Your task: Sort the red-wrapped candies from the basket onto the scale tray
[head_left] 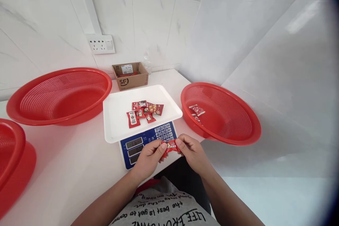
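Between my two hands is a small red wrapped candy [171, 146], held in front of the scale's keypad. My left hand [150, 157] pinches its left end with thumb and fingers. The right end is gripped by my right hand [192, 152]. Just beyond stands a digital scale [148, 141] with a blue panel, partly covered by my left hand. On its white tray [116, 120] lie several red packets in a loose pile, among them a packet with a white label [133, 119] and a dark red packet [156, 108].
Right of the scale, a red perforated basket [233, 120] holds a few red-and-white packets [197, 109]. Another red basket [60, 106] stands at the left, and part of a further basket [16, 169] shows nearer. A cardboard box [134, 80] sits against the tiled wall, below a socket [100, 44].
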